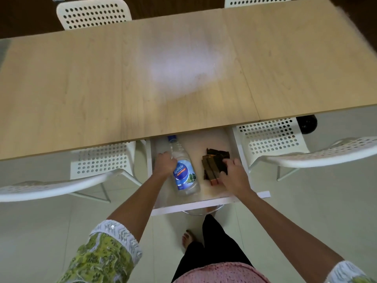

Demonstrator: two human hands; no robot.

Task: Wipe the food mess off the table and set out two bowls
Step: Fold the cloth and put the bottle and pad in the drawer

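A light wooden table [81, 88] fills the upper view, with a pale sheen at its middle. Below its near edge a white drawer [206, 204] stands pulled out. Inside it lies a clear cleaner bottle [184, 176] with a blue cap and blue label. My left hand [164, 163] grips the bottle near its neck. To the right in the drawer sits a dark brown folded cloth [214, 163]. My right hand [234, 176] holds that cloth at its right side. No bowls are in view.
White perforated chairs stand at the near left [98, 162], the near right [271, 139] and across the table [93, 14]. A dark round object [307, 124] sits under the table's right edge. My feet and legs are on the pale tiled floor below the drawer.
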